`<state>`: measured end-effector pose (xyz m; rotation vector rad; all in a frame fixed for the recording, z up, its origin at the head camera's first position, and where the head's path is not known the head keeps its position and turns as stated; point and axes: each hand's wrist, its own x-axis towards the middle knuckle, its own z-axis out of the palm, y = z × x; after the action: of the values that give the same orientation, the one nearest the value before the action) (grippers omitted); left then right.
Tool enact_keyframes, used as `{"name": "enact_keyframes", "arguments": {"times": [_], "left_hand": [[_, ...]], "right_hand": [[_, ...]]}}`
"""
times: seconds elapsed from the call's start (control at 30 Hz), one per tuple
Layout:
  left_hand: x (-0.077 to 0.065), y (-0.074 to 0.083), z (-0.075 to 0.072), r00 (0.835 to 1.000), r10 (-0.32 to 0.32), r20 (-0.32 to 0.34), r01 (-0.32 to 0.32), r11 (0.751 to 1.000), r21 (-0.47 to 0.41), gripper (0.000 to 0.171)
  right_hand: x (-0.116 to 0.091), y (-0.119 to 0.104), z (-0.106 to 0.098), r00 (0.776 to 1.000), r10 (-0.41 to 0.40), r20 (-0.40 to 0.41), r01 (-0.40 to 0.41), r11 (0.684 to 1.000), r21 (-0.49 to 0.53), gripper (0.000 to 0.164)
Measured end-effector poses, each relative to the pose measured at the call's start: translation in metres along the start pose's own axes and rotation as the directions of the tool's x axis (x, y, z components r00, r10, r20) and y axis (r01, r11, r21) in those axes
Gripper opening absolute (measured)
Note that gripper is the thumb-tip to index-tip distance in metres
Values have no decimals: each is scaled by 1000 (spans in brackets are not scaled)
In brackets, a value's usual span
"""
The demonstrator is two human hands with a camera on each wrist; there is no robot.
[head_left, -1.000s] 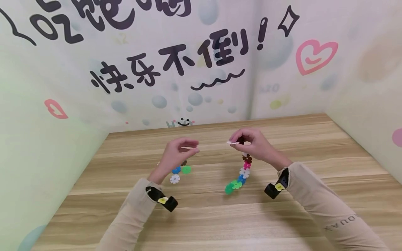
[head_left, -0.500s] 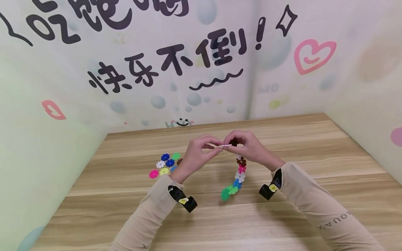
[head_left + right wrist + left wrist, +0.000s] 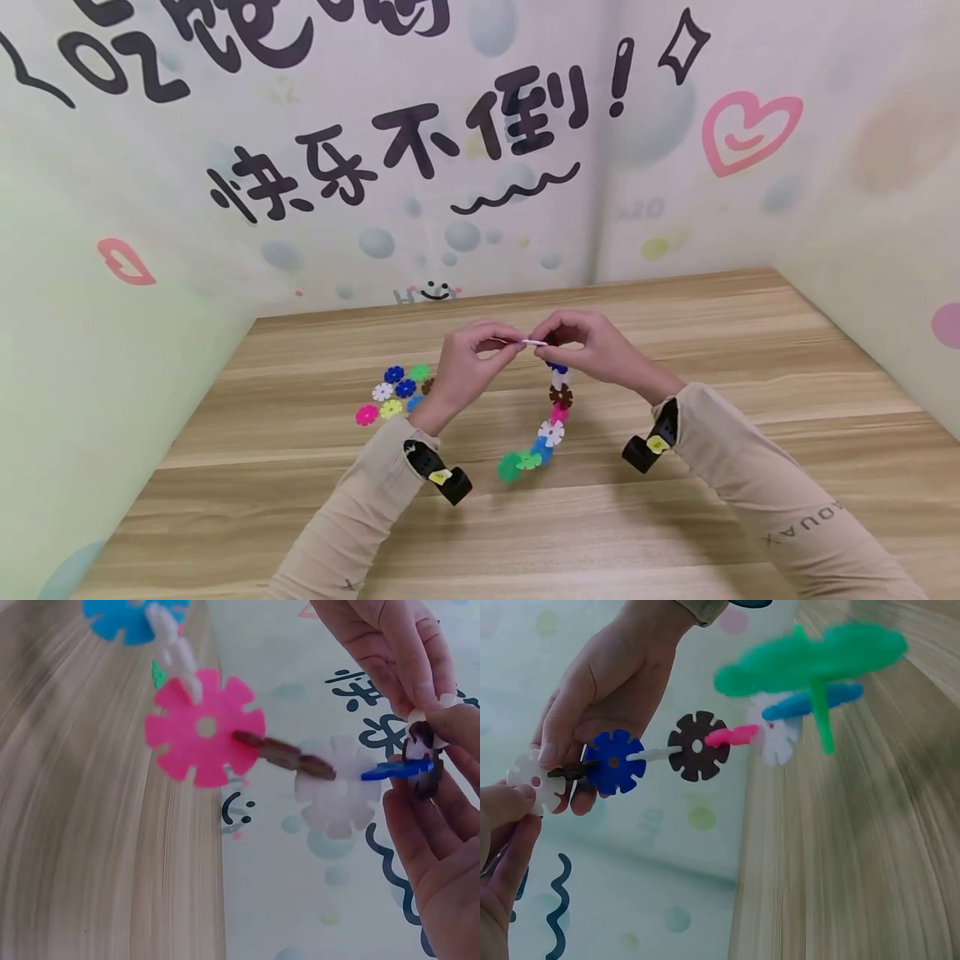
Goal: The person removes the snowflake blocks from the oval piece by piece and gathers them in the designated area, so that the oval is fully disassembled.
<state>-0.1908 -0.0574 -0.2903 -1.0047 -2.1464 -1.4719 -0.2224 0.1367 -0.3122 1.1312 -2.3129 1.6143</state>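
Note:
My left hand [image 3: 472, 358] pinches a white notched snowflake disc [image 3: 536, 781] between thumb and fingers. Facing it, my right hand [image 3: 592, 346] grips the same disc at its other side, with its fingers around the brown disc [image 3: 571, 772] joined to it. From there a chain of slotted-together discs hangs over the table: a dark blue disc [image 3: 615, 761], a translucent white one [image 3: 339, 787], a second brown one [image 3: 698, 745], a pink one [image 3: 205, 727], another white one [image 3: 551, 432], a light blue one [image 3: 542, 451] and green ones [image 3: 510, 467] at the bottom.
Loose discs lie on the wooden table [image 3: 300, 467] left of the hands, among them a pink disc [image 3: 367, 415], a yellow one [image 3: 391, 408] and a white one [image 3: 382, 392]. My left forearm partly covers them. A printed wall [image 3: 337, 250] stands behind.
My left hand, empty and apart a second ago, has moved right and taken hold of the white disc in my right hand. The hanging chain has shifted left.

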Motion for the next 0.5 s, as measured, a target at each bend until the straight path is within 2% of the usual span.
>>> {"name": "enact_keyframes", "arguments": {"times": [0.17, 0.33, 0.5], "left_hand": [[0, 0, -2, 998, -17, -57, 14, 999, -49, 8], [0, 0, -4, 998, -2, -57, -3, 996, -89, 8], [0, 1, -3, 998, 53, -34, -55, 997, -51, 11]], "right_hand": [[-1, 0, -4, 995, 101, -15, -100, 993, 61, 29], [1, -1, -5, 989, 147, 20, -148, 976, 160, 19], [3, -5, -4, 986, 160, 50, -167, 967, 192, 10]]}}
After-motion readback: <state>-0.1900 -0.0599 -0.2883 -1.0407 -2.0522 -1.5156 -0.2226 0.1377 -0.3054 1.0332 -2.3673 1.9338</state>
